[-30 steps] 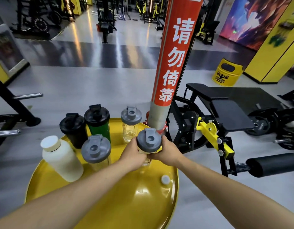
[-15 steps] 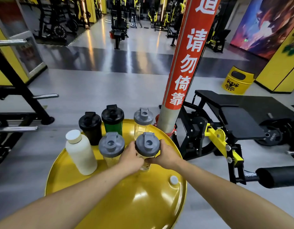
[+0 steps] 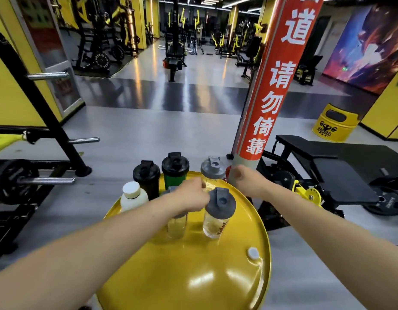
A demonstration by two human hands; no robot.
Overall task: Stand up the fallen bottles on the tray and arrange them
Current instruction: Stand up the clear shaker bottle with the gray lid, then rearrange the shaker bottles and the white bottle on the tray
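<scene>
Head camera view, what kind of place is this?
Almost certainly a gym. A black padded bench stands at the right, a weight plate sits on a bar at the left, and rows of exercise machines fill the far floor.

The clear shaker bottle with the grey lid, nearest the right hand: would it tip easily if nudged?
Probably. The clear shaker bottle stands tall and narrow with a wide grey lid, and looks nearly empty, so likely light. The glossy yellow tray may let it slide first.
</scene>
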